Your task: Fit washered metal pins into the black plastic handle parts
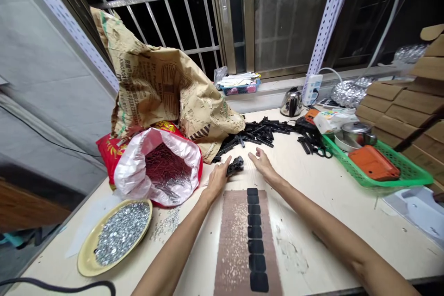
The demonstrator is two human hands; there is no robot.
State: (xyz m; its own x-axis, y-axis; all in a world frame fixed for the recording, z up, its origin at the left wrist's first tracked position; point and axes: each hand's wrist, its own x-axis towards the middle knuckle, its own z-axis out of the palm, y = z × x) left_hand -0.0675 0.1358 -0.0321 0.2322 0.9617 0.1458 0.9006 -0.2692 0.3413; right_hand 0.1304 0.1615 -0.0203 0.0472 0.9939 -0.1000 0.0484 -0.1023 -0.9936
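Note:
My left hand [218, 176] is closed round a small bunch of black plastic pieces [236, 166], just beyond the brown strip. To its right, my right hand [262, 164] has its fingers apart and nothing in them. Beyond both hands lies a loose heap of long black plastic parts [262, 132], some by the paper sack's mouth. The brown strip [231, 240] runs toward me, with a column of black rounded squares [256, 246] along its right side and pale specks on its left.
On the left, a red-and-white bag [126, 171] of thin rods stands before a brown paper sack [149, 88]. A yellow plate [85, 259] holds small metal washers, others scattered beside it. Rightward are scissors [323, 151], a green basket [412, 177] and stacked cardboard boxes [398, 115].

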